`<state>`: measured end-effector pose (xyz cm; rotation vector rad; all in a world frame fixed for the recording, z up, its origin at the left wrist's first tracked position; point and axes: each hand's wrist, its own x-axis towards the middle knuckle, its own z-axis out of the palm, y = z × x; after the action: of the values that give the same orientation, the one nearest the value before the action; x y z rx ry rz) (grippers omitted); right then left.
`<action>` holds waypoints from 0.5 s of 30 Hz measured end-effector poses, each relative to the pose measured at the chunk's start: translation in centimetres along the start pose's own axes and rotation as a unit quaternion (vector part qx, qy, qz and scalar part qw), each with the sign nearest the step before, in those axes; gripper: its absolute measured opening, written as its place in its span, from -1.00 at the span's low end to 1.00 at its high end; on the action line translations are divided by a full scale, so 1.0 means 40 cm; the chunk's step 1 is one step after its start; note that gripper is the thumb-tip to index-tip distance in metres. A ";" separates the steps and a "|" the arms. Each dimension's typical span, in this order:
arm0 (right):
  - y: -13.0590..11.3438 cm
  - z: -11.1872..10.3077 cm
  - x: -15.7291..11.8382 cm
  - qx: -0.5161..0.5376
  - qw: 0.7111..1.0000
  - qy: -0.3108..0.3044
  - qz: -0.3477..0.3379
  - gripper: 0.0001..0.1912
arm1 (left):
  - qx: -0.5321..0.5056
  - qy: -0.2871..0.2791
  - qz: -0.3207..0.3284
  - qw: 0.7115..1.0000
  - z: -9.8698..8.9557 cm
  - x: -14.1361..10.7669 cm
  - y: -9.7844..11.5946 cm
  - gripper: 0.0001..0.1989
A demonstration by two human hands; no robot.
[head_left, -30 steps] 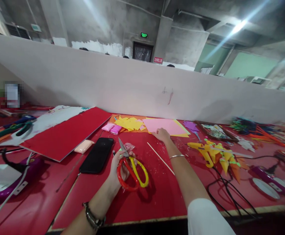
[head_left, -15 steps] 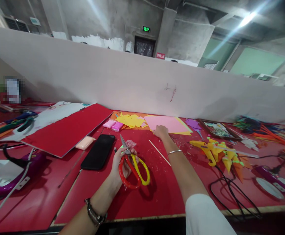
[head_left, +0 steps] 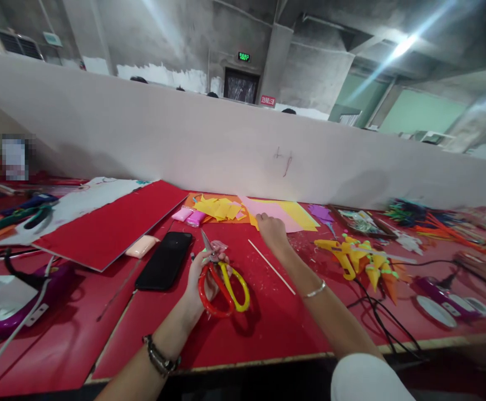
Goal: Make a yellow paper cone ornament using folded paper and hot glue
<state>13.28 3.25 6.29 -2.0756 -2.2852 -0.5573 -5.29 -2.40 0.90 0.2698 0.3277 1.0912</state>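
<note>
My left hand is closed round a pair of scissors with one red and one yellow handle, blades pointing away from me. A small crinkled piece of clear pinkish plastic shows by its fingers. Farther forward, my right hand has its fingers closed at the near edge of a pink paper sheet. That sheet lies askew over yellow paper. Left of it, several yellow paper pieces rest on an orange sheet. Between my arms lies a thin pale stick.
A black phone and a red board lie to the left. On the right are a yellow glue gun, yellow cone shapes, black cables and a purple power strip. A pale partition stands behind the table.
My right hand has pulled the pink sheet slightly toward me and turned it, baring more yellow paper at the right. My left hand still holds the scissors. The view has shifted slightly.
</note>
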 end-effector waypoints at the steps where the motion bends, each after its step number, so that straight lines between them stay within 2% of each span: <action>1: -0.016 -0.020 -0.033 0.000 1.000 0.010 -0.020 -0.74 | 0.002 -0.011 0.003 1.000 0.006 -0.004 0.003 -0.90; 3: -0.049 -0.044 -0.112 -0.002 0.994 0.049 -0.099 -0.79 | 0.001 -0.022 -0.001 1.000 0.026 -0.017 0.013 -0.87; 6: -0.084 -0.039 -0.235 0.014 0.974 0.094 -0.205 -0.84 | 0.005 -0.026 -0.014 1.000 0.068 -0.053 0.033 -0.88; 10: -0.093 0.017 -0.351 0.060 0.965 0.109 -0.233 -0.84 | 0.018 -0.034 -0.005 0.999 0.102 -0.117 0.049 -0.86; 13: -0.088 0.051 -0.387 0.085 0.965 0.065 -0.239 -0.90 | 0.031 -0.002 0.029 0.999 0.102 -0.163 0.051 -0.82; 15: -0.081 0.055 -0.396 0.099 0.963 0.030 -0.250 -0.87 | 0.033 0.031 0.047 0.998 0.097 -0.186 0.052 -0.81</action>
<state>12.63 -11.63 -0.38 -1.3732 -2.7005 -0.3643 -8.63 -8.38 6.19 0.3135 0.4094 1.1848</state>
